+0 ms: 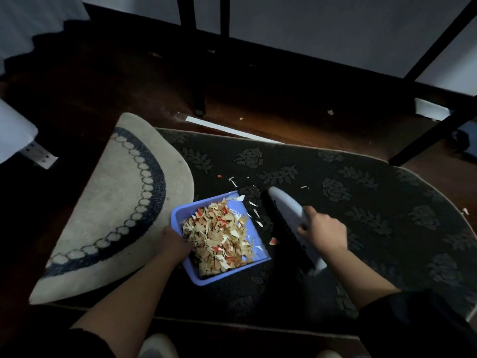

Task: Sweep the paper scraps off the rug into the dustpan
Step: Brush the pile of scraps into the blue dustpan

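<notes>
Blue plastic dustpan [180, 215] sits on the dark floral rug [361, 192], heaped high with tan, white and red paper scraps [219, 239], its open lip facing three o'clock toward the brush [284, 213]. Big risk right now: that pile is mounded close to the lip, so a hard stroke from the brush could flick pieces back out, or tip the pan if the hold on it slackens. Loose slivers [254, 211] lie in the narrow gap between lip and bristles, with more strays at twelve o'clock of the pan and one off at one o'clock of the brush; short light strokes look the safer call, since the rug's pile may snag thin strips. One red-and-white piece [273, 241] lies just off the lip's near corner, easy to miss.

Now the grip. Left hand [175, 244] holds the pan at its nine o'clock wall, fingers curled over the rim and touching the scraps inside. Right hand [322, 231] wraps closed round the brush's pale back, bristles down on the rug just beside the pan. A folded-over rug corner [116, 208], pale underside up, lies at nine o'clock, touching the pan.
</notes>
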Demonstrator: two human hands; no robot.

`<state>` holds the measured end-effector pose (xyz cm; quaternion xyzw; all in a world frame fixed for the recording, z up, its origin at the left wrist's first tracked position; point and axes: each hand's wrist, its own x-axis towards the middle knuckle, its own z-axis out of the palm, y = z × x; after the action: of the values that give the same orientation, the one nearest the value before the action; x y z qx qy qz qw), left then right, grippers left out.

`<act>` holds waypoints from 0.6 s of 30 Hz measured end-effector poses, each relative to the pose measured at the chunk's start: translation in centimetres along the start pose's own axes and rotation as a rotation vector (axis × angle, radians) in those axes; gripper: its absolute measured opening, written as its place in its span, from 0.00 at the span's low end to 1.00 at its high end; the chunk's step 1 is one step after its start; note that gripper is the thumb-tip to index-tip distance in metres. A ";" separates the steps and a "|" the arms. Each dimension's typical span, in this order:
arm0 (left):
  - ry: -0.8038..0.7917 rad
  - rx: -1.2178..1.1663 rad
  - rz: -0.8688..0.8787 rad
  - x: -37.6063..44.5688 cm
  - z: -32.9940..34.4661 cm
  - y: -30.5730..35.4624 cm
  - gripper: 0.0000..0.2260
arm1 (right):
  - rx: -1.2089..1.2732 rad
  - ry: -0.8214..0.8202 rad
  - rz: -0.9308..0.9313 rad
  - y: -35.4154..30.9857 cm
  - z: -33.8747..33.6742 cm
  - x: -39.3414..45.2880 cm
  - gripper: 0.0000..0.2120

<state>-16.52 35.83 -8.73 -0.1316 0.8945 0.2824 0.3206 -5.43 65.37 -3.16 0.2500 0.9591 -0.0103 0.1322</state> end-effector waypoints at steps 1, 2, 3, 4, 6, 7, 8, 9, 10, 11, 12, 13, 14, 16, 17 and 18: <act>-0.002 -0.020 0.000 -0.1 0.1 0.0 0.40 | 0.008 -0.014 -0.032 -0.6 0.3 -0.3 0.20; 0.001 -0.041 -0.003 -0.2 0.1 0.1 0.41 | 0.017 -0.023 -0.070 -1.4 0.5 -0.5 0.19; 0.005 -0.057 -0.005 -0.4 0.1 0.2 0.41 | 0.020 -0.030 -0.113 -2.1 0.6 -0.8 0.18; 0.011 -0.063 -0.008 -0.3 0.1 0.2 0.42 | 0.015 -0.033 -0.152 -2.8 0.7 -0.9 0.17; 0.005 -0.071 -0.023 -0.2 0.1 0.2 0.42 | 0.022 -0.024 -0.179 -3.3 0.6 -1.3 0.17; 0.005 -0.072 -0.024 -0.1 0.2 0.2 0.42 | 0.043 -0.009 -0.169 -3.2 0.2 -1.4 0.17; 0.007 -0.074 -0.024 -0.1 0.2 0.1 0.43 | 0.067 0.008 -0.152 -2.9 -0.2 -1.4 0.17; 0.006 -0.078 -0.025 -0.1 0.2 0.1 0.43 | 0.082 0.029 -0.137 -2.5 -0.7 -1.4 0.17; 0.006 -0.078 -0.022 0.0 0.3 0.0 0.43 | 0.081 0.051 -0.127 -2.1 -1.0 -1.4 0.17; 0.003 -0.081 -0.026 0.0 0.3 0.1 0.43 | 0.068 0.069 -0.119 -1.7 -1.4 -1.3 0.18; 0.006 -0.082 -0.035 0.1 0.3 0.0 0.43 | 0.052 0.080 -0.106 -1.2 -1.7 -1.1 0.18; 0.006 -0.077 -0.044 0.1 0.3 0.1 0.42 | 0.041 0.086 -0.086 -0.8 -1.8 -0.9 0.18; 0.006 -0.075 -0.049 0.2 0.3 0.1 0.41 | 0.035 0.088 -0.063 -0.4 -1.9 -0.6 0.18; 0.005 -0.077 -0.040 0.5 0.3 -0.2 0.40 | 0.026 0.085 -0.015 0.1 -1.6 0.1 0.18; 0.007 -0.074 -0.038 0.6 0.3 -0.3 0.40 | 0.021 0.081 0.003 0.2 -1.4 0.3 0.18; 0.008 -0.060 -0.044 0.6 0.3 -0.4 0.39 | 0.014 0.071 0.011 0.2 -1.1 0.5 0.17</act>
<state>-16.64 35.66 -9.47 -0.1619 0.8837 0.3015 0.3192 -6.05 65.84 -2.21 0.2566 0.9617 -0.0073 0.0965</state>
